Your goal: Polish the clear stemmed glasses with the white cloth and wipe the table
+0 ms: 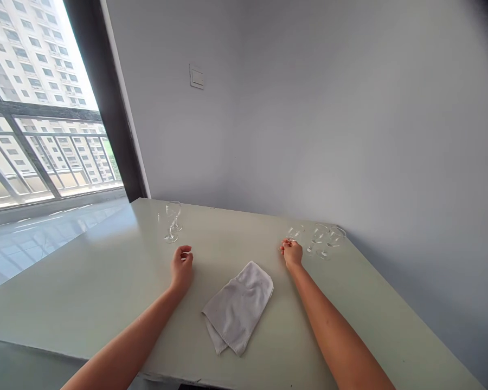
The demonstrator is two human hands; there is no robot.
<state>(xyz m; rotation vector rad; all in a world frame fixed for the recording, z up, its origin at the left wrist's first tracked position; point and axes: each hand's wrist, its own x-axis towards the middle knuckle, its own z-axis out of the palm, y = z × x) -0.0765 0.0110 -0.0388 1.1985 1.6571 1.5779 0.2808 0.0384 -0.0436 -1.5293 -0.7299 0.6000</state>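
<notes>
My right hand (291, 252) is closed round the lower part of a clear stemmed glass (296, 232) at the back right of the table; my fingers hide its stem and foot. Two more stemmed glasses, one nearer (319, 235) and one farther right (335, 236), stand just beside that hand. On the left, my left hand (182, 267) hovers or rests over the tabletop with loosely curled fingers, a gap between thumb and fingers, and nothing in it. Just beyond it stand two clear stemmed glasses (171, 236), overlapping in view. Between my forearms lies a folded pale grey cloth (241, 309).
The pale green table (106, 303) meets grey walls (350, 119) at the back and right. A light switch (197, 77) is on the back wall. At the left, a dark-framed window with a railing (61, 157) looks onto tall buildings.
</notes>
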